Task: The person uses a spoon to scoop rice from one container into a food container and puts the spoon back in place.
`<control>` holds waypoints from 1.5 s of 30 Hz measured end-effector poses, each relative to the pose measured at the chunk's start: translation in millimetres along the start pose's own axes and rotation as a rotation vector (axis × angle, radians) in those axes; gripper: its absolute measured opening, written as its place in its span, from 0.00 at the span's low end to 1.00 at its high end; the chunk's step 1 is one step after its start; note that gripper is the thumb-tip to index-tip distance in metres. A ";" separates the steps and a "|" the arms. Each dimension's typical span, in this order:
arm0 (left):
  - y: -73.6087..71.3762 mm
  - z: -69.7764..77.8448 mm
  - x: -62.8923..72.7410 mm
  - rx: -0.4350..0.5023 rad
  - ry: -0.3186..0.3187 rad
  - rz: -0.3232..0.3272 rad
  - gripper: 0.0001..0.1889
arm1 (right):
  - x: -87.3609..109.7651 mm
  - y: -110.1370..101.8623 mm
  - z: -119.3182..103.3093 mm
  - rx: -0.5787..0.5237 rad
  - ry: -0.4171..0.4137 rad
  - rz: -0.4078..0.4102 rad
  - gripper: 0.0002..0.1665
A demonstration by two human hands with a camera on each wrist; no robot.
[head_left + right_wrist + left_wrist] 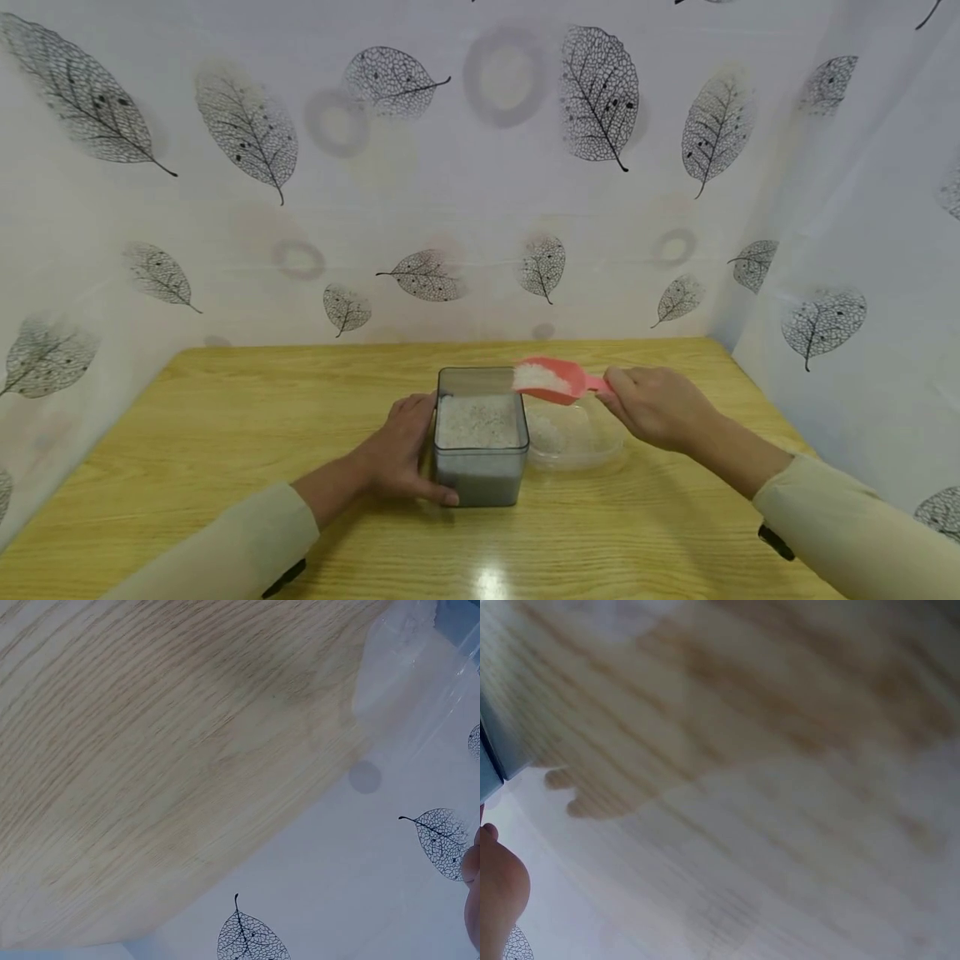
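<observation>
On the left of the scene, the grey container (480, 485) is held by the left hand (393, 457): the fingers are laid along its left wall and the thumb is bent round onto its near wall, so the hand is partly spread, with the corner held between. The container is set upright on the wooden table (225, 467), its top uncovered. It is filled with whitish grains (480, 421) to a level below the rim.

Next to the right, the pink scoop (576, 382) is held aloft, its long axis run roughly left to right, with the mouth turned left and the handle right. In the head view its mouth is seen across the container's right rim, toward the far corner; how high above the rim it is held cannot be told. White grains (538, 377) are borne in its bowl.

Below the scoop, just right of the container, a clear tray (592, 456) is placed, with more white grains lying in its left part.

Farthest right, the scoop's handle is gripped by the right hand (656, 407), closed with the thumb uppermost. The container's right wall is thus faced by this hand, its left wall by the other.
</observation>
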State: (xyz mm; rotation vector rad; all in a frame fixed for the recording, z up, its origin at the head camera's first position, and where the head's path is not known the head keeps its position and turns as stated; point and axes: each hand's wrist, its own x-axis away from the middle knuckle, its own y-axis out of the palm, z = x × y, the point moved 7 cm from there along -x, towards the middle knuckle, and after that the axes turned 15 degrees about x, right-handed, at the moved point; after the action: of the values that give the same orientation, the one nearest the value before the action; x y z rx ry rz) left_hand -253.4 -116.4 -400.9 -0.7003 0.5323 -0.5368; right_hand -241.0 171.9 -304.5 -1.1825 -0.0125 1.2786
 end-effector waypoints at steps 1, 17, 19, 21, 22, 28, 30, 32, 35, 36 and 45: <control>-0.3 0.2 0.1 0.001 -0.002 -0.001 0.67 | 1.6 0.1 1.5 0.003 -0.001 -0.001 0.30; -0.4 0.8 0.2 0.001 0.001 -0.002 0.66 | 26.1 16.7 7.0 0.013 -0.106 -0.119 0.29; -0.6 1.3 0.3 0.000 -0.005 -0.003 0.66 | 29.3 20.2 5.6 0.017 -0.135 -0.133 0.28; -0.9 2.1 0.3 -0.004 -0.003 -0.003 0.66 | 31.7 23.5 5.0 0.019 -0.154 -0.153 0.28; -1.0 2.2 0.2 -0.004 -0.003 -0.003 0.66 | 32.5 24.9 4.9 0.020 -0.162 -0.162 0.27; -1.6 3.5 0.4 0.002 0.003 0.003 0.66 | 30.6 24.4 3.5 0.024 -0.206 -0.153 0.26; -1.6 3.7 0.5 0.002 0.004 0.004 0.66 | 28.6 22.5 3.0 0.029 -0.218 -0.117 0.26; -1.0 3.7 -0.1 -0.003 0.005 0.004 0.66 | 27.1 19.4 2.9 0.049 -0.233 -0.076 0.26; 0.0 3.4 -0.8 -0.010 0.003 0.000 0.66 | 25.8 15.2 2.8 0.089 -0.252 -0.031 0.24; 0.3 3.4 -1.0 -0.013 0.003 -0.002 0.65 | 25.9 14.2 2.7 0.106 -0.257 -0.020 0.23; -3.7 -0.2 2.1 0.085 -0.025 0.044 0.59 | 25.2 5.7 1.9 0.196 -0.254 0.031 0.25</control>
State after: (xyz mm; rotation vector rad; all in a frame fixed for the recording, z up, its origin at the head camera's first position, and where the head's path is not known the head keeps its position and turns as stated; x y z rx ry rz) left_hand -253.0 -120.1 -398.9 -0.6120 0.4980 -0.5060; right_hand -236.9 190.7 -322.0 -0.8515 -0.0539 1.4165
